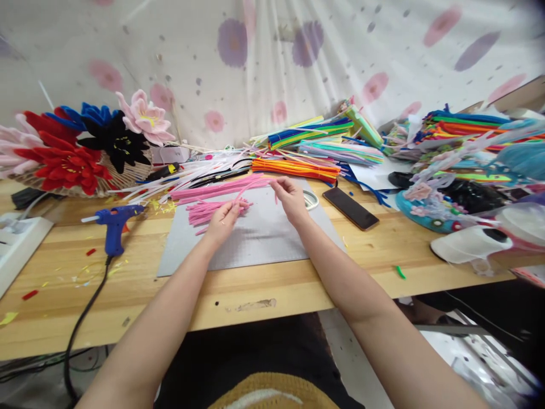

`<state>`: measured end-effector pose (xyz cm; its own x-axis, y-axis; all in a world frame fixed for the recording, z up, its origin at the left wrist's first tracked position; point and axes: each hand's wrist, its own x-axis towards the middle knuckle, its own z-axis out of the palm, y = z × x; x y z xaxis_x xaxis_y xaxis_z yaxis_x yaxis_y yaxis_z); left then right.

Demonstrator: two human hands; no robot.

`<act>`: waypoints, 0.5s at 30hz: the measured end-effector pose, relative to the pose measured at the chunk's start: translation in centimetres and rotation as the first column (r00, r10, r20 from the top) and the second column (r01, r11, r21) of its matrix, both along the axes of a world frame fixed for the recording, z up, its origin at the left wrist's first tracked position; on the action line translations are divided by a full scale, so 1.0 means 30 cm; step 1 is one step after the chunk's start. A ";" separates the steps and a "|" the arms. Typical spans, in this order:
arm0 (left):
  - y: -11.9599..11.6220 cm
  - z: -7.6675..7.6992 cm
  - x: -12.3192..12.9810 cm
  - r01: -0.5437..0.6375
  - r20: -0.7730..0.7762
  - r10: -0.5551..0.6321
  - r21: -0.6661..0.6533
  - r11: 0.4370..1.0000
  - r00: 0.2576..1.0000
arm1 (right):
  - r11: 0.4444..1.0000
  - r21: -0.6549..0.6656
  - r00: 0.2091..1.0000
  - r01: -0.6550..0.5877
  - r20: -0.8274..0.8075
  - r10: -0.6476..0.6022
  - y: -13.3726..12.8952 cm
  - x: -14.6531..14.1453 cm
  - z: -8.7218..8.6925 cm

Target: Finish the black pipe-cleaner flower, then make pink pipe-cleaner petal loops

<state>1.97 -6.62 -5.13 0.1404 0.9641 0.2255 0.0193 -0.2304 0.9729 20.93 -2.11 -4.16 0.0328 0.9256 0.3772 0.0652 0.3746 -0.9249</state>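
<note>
My left hand (223, 221) is closed in a pinch on a thin pink pipe cleaner (240, 195) that slants up and to the right. My right hand (290, 199) pinches too, with a short pink end poking out below its fingertips; this looks like the same strand. Under and behind my left fingers lies a bundle of short pink pipe cleaners (202, 213). Longer pink pipe cleaners (193, 194) lie just beyond it. Both hands are above a grey mat (259, 247). Partly hidden by my right hand is a pale looped handle (314, 199).
A blue glue gun (114, 227) with a black cord stands at the left, before fuzzy flowers (70, 167). Orange pipe cleaners (296, 168) and other coloured bundles line the back. A phone (350, 208) lies right of the mat, and a white bottle (470, 244) farther right.
</note>
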 end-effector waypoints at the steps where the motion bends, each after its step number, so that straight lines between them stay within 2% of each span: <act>1: -0.005 -0.015 0.015 0.026 0.080 -0.021 -0.068 0.997 0.997 | 0.992 -0.055 0.991 -0.113 -0.073 0.109 -0.007 -0.013 0.003; 3: -0.005 -0.039 0.041 0.014 0.183 0.011 -0.134 0.991 0.983 | 0.943 -0.138 0.946 -0.302 -0.166 0.278 -0.021 -0.034 0.005; 5: 0.003 -0.052 0.055 -0.041 0.263 0.082 -0.156 0.987 0.961 | 0.891 -0.187 0.903 -0.414 -0.206 0.376 -0.034 -0.049 0.001; 7: 0.009 -0.059 0.060 -0.033 0.327 0.093 -0.186 0.982 0.941 | 0.856 -0.217 0.877 -0.469 -0.227 0.423 -0.043 -0.062 -0.007; 9: 0.008 -0.062 0.061 0.030 0.364 0.045 -0.198 0.980 0.930 | 0.824 -0.242 0.853 -0.512 -0.254 0.456 -0.047 -0.074 -0.015; 11: 0.002 -0.064 0.062 0.062 0.366 0.016 -0.201 0.978 0.930 | 0.792 -0.260 0.829 -0.552 -0.279 0.486 -0.049 -0.086 -0.022; 15: -0.009 -0.068 0.068 0.049 0.348 0.048 -0.264 0.963 0.936 | 0.746 -0.284 0.795 -0.602 -0.293 0.531 -0.057 -0.104 -0.030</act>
